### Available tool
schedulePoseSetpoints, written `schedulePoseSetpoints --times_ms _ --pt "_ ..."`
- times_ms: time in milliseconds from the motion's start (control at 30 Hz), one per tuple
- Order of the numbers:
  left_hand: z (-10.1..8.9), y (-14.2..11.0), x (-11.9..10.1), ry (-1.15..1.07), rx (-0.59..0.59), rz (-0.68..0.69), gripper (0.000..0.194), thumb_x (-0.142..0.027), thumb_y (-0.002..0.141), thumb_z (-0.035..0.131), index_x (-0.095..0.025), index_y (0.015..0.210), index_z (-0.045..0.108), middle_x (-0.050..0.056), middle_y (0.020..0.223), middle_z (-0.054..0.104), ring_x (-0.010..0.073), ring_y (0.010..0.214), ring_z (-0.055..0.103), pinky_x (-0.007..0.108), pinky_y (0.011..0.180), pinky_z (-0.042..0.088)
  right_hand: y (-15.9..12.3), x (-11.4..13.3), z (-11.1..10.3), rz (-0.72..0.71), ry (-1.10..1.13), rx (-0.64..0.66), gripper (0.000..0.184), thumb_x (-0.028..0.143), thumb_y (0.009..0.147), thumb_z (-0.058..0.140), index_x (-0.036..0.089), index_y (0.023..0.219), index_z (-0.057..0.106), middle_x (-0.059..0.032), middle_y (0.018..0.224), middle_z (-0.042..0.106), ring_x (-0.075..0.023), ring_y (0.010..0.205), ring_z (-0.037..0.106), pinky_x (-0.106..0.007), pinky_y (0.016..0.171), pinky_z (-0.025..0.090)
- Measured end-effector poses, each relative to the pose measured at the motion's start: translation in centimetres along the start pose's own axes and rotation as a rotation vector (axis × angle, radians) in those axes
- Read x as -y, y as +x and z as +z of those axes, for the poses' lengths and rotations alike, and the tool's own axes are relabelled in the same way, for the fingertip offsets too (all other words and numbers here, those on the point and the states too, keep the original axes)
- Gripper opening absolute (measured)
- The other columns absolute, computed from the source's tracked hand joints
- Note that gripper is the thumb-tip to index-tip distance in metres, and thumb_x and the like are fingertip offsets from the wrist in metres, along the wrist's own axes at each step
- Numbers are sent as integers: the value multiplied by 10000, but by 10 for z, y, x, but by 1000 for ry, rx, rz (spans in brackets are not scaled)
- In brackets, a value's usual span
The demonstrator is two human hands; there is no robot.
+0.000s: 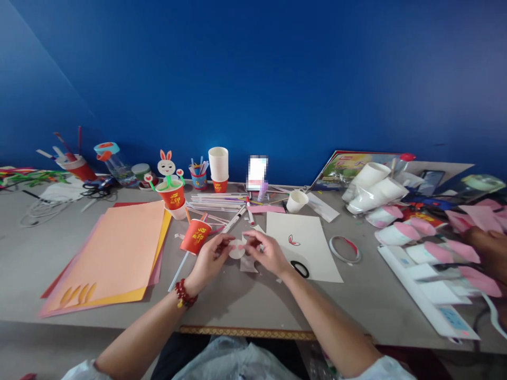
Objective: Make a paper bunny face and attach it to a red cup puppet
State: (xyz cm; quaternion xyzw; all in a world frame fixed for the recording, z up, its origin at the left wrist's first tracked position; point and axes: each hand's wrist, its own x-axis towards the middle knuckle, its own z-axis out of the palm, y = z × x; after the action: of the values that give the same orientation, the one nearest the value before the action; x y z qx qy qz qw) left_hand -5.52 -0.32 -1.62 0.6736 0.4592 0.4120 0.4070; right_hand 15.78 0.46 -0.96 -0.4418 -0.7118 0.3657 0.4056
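Above the middle of the table I hold a small round white paper disc (237, 250) with pinkish-red spots on it. My left hand (212, 257) pinches its left edge, and my right hand (266, 252) pinches the right edge. Below the disc lies a pale paper scrap (249, 264). Beside my left hand stands a tilted red paper cup (195, 236) with straws through it. To the right of my right hand is a white sheet (312, 232) bearing a drawn pair of ears (293, 240), with a roll of black tape (300, 269) on it.
Stacked coloured paper (114, 248) covers the left side. A bunny-faced cup craft (174, 195), stacked white cups (218, 163), straws (217, 201) and a lit phone (257, 173) stand along the back. On the right are a tape roll (344, 249), a power strip (428, 295) and another person's hand (485, 243).
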Motion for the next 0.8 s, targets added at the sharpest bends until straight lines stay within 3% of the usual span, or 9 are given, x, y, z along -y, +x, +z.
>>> schedulePoseSetpoints --times_ms 167,433,700,800 --pt "-2 0 3 155 14 4 267 -276 927 546 -197 1160 650 58 948 673 174 813 629 265 685 495 10 -9 -37 -17 -125 -426 196 355 942 560 193 954 670 -31 753 691 -165 689 658 -259 678 521" --pt "-3 -1 10 257 126 8 196 -251 933 520 -192 1094 615 53 898 666 180 750 630 279 665 493 11 -8 -71 -46 -249 -560 198 367 910 599 195 933 693 -34 745 714 -164 654 663 -265 644 531" --pt "-3 0 7 410 130 103 215 -215 927 496 -204 1106 614 64 942 674 187 778 638 297 703 503 13 -11 -97 -143 -136 -1018 282 429 926 585 167 1012 647 -63 851 683 -160 680 654 -271 595 534" --pt "-3 -1 9 446 114 140 233 -174 908 486 -206 1100 614 76 990 686 195 808 649 305 716 514 15 -18 -101 -127 -119 -1024 280 420 916 590 164 1017 642 -57 835 683 -144 624 625 -263 574 516"
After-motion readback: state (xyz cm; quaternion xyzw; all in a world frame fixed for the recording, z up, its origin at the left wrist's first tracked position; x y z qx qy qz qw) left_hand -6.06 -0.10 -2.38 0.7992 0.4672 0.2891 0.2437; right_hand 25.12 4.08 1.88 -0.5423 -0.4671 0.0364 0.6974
